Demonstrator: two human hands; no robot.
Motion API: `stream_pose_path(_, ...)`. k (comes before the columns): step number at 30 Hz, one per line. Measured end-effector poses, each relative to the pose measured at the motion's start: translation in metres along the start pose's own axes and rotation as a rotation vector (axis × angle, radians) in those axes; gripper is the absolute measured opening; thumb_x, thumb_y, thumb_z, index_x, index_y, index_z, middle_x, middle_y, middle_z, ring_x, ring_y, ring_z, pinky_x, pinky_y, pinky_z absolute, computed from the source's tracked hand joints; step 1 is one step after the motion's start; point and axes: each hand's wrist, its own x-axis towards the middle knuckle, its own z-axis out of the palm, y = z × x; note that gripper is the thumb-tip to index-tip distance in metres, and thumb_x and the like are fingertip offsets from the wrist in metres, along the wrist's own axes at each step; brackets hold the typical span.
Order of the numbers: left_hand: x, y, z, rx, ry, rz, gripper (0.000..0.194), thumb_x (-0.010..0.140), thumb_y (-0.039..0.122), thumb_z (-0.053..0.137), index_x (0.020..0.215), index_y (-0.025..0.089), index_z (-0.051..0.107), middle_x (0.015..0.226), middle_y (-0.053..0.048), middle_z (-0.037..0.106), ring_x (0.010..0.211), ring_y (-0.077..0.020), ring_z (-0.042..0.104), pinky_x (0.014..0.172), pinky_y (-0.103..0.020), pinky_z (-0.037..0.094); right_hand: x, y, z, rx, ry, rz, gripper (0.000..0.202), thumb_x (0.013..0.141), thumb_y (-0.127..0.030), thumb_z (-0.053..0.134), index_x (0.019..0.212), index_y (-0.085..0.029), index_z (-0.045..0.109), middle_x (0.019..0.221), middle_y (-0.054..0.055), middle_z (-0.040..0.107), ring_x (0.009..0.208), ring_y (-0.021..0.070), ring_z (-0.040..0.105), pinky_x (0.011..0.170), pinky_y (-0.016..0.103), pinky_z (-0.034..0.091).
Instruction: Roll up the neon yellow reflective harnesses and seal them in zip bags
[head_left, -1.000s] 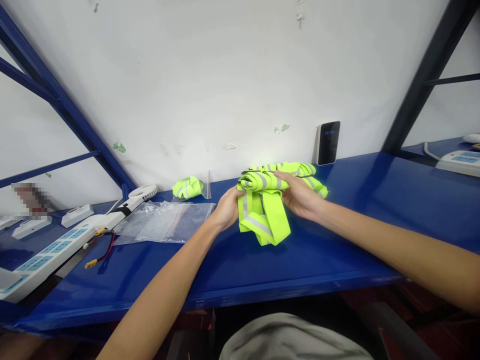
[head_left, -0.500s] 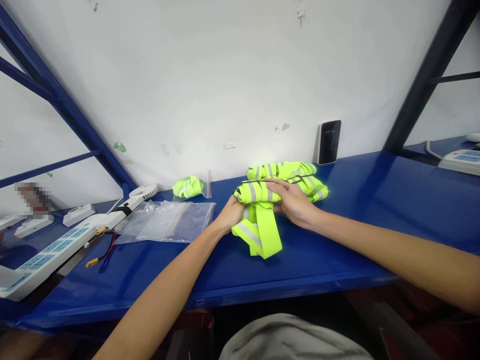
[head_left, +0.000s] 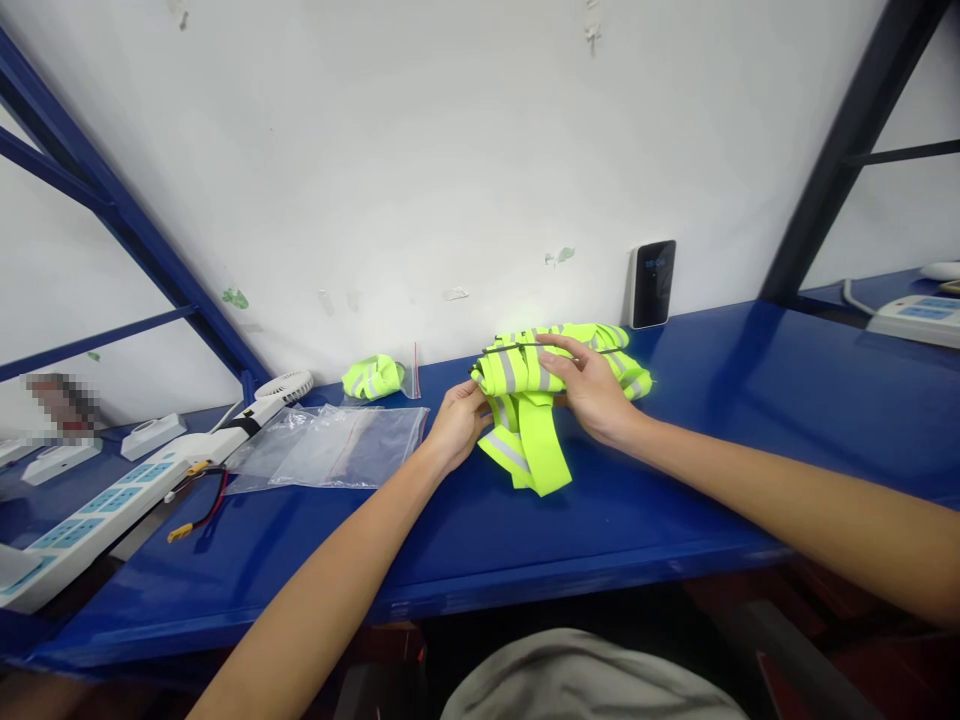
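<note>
Between my two hands is a rolled fluorescent yellow reflective strap bundle [head_left: 517,370] with silver bands, a loose loop hanging from its front over the blue table [head_left: 637,510]. My left hand [head_left: 457,425] is closed on the bundle's left end, fingers partly behind it. On the right, my right hand [head_left: 592,390] wraps its fingers and thumb round the other side; some fingertips are hidden. More yellow reflective straps [head_left: 600,338] lie right behind, against the wall. A smaller yellow bundle [head_left: 373,378] in a clear zip bag sits farther left.
Clear plastic zip bags [head_left: 352,445] lie flat left of my hands. Beyond them are a white power strip [head_left: 97,520], a small white fan [head_left: 285,385] and a red-black cable with yellow connectors [head_left: 199,515]. A black-fronted device [head_left: 654,284] leans on the wall at right.
The rolled bundle has moved slightly up and back, closer to the straps behind it, and its hanging loop has shifted right. My right hand has shifted its fingers over the top.
</note>
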Motion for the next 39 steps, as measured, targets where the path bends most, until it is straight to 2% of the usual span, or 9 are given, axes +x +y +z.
stream_pose_path(4, -0.003, 0.004, 0.000, 0.016, -0.077, -0.051, 0.026, 0.068, 0.026, 0.074, 0.091, 0.014, 0.074, 0.102, -0.012, 0.074, 0.096, -0.0257, 0.067, 0.085, -0.035, 0.050, -0.002, -0.002, 0.001, -0.007, -0.009, -0.003, 0.042, 0.078, -0.044, 0.070, 0.115, -0.028, 0.064, 0.097, 0.002, 0.071, 0.081, 0.0213, 0.067, 0.061, 0.032, 0.058)
stream_pose_path(9, -0.003, 0.000, 0.002, 0.104, -0.100, 0.002, 0.026, 0.071, 0.026, 0.073, 0.095, 0.016, 0.075, 0.107, -0.011, 0.074, 0.106, -0.0275, 0.065, 0.093, -0.038, 0.046, -0.006, -0.004, 0.002, -0.065, -0.007, -0.016, 0.039, 0.078, -0.042, 0.069, 0.115, -0.028, 0.065, 0.091, 0.001, 0.071, 0.079, 0.0207, 0.066, 0.061, 0.030, 0.056)
stream_pose_path(14, 0.003, -0.009, 0.001, 0.069, 0.075, 0.064, 0.022, 0.064, 0.026, 0.078, 0.082, 0.014, 0.073, 0.088, -0.009, 0.076, 0.096, -0.0282, 0.069, 0.088, -0.039, 0.050, -0.007, 0.000, 0.005, 0.020, -0.055, 0.073, 0.040, 0.078, -0.040, 0.070, 0.116, -0.029, 0.064, 0.093, 0.001, 0.070, 0.079, 0.0204, 0.066, 0.057, 0.030, 0.058)
stream_pose_path(18, 0.007, -0.006, 0.001, 0.017, 0.229, 0.150, 0.028, 0.059, 0.026, 0.082, 0.082, 0.016, 0.069, 0.076, -0.004, 0.075, 0.089, -0.0266, 0.070, 0.083, -0.038, 0.053, -0.007, -0.004, 0.008, 0.201, -0.126, 0.140, 0.049, 0.079, -0.033, 0.071, 0.126, -0.030, 0.059, 0.105, 0.002, 0.070, 0.088, 0.0187, 0.067, 0.066, 0.029, 0.060)
stream_pose_path(25, -0.004, 0.000, 0.003, 0.164, 0.005, 0.109, 0.033, 0.068, 0.025, 0.076, 0.100, 0.016, 0.072, 0.098, -0.008, 0.075, 0.099, -0.0300, 0.067, 0.086, -0.039, 0.052, -0.006, -0.008, 0.004, 0.231, -0.225, 0.121, 0.055, 0.075, -0.023, 0.076, 0.128, -0.026, 0.058, 0.129, 0.006, 0.062, 0.106, 0.0203, 0.065, 0.089, 0.034, 0.056)
stream_pose_path(31, -0.009, 0.002, 0.006, 0.114, -0.190, 0.001, 0.050, 0.064, 0.014, 0.074, 0.114, 0.017, 0.066, 0.114, -0.009, 0.071, 0.108, -0.0313, 0.064, 0.091, -0.040, 0.050, 0.006, -0.002, -0.010, -0.032, -0.195, -0.080, 0.055, 0.077, -0.025, 0.073, 0.129, -0.027, 0.057, 0.141, 0.007, 0.053, 0.130, 0.0244, 0.049, 0.105, 0.042, 0.045)
stream_pose_path(34, -0.012, 0.007, 0.010, 0.026, -0.284, -0.041, 0.056, 0.067, 0.018, 0.077, 0.120, 0.017, 0.062, 0.121, -0.011, 0.068, 0.112, -0.0309, 0.063, 0.095, -0.040, 0.048, 0.008, -0.003, -0.014, -0.197, -0.161, -0.170, 0.054, 0.078, -0.025, 0.072, 0.129, -0.028, 0.057, 0.142, 0.006, 0.052, 0.138, 0.0254, 0.040, 0.111, 0.045, 0.038)
stream_pose_path(36, -0.013, 0.007, 0.012, -0.027, -0.263, -0.043, 0.055, 0.074, 0.027, 0.076, 0.125, 0.018, 0.058, 0.124, -0.012, 0.066, 0.112, -0.0295, 0.063, 0.096, -0.040, 0.047, 0.007, -0.004, -0.014, -0.256, -0.159, -0.216, 0.053, 0.078, -0.025, 0.071, 0.130, -0.028, 0.057, 0.141, 0.006, 0.053, 0.138, 0.0259, 0.040, 0.111, 0.046, 0.037)
stream_pose_path(39, -0.010, 0.004, 0.011, -0.098, -0.112, -0.043, 0.065, 0.078, 0.034, 0.075, 0.136, 0.026, 0.047, 0.129, -0.009, 0.064, 0.112, -0.0259, 0.063, 0.097, -0.039, 0.048, 0.001, -0.007, -0.009, -0.288, -0.214, -0.280, 0.051, 0.081, -0.027, 0.068, 0.131, -0.028, 0.056, 0.138, 0.006, 0.055, 0.129, 0.0261, 0.050, 0.107, 0.046, 0.042)
